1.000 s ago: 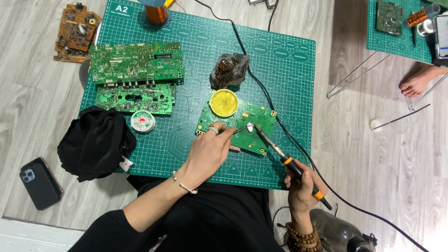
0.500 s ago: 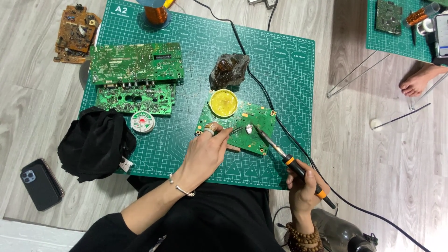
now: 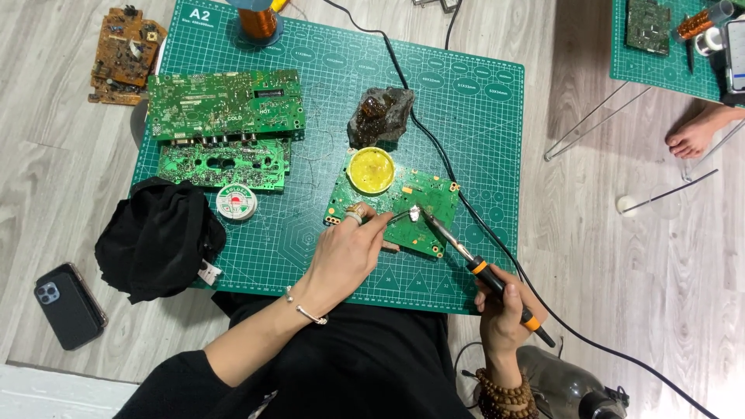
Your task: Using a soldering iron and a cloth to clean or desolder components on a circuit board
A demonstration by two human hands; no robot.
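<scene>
The step in hand looks like soldering a joint on the small green circuit board (image 3: 403, 213), which lies on the green cutting mat (image 3: 310, 256) just in front of the person, with a round yellow tin (image 3: 371, 170) resting on its upper left corner.

The left hand (image 3: 345, 252) reaches forward from the lower left, palm down on the mat and the near edge of the board, wrist bent slightly with a thin bracelet on it. Its thumb and forefinger are pinched narrow on a thin strand of what seems to be solder wire, fed toward a shiny spot near the middle of the board.

The right hand (image 3: 500, 310) sits lower and to the right, off the mat's corner, its grip closed around the orange-and-black handle of the soldering iron (image 3: 466, 260). The iron slants up and to the left, its metal tip meeting the board at the same shiny spot — tip and wire appear to touch there, though the contact is too small to be sure.

The next move, as I judge it, calls for steadiness: both hands held quiet while the joint wets, then wire and tip drawn off without smearing neighbouring pads.

Around them lie two larger green boards (image 3: 225, 105), a small solder spool (image 3: 236, 202), a black cloth (image 3: 155, 237), a dark lump (image 3: 380, 116) — possibly rosin — and a phone (image 3: 68, 306) on the floor.
</scene>
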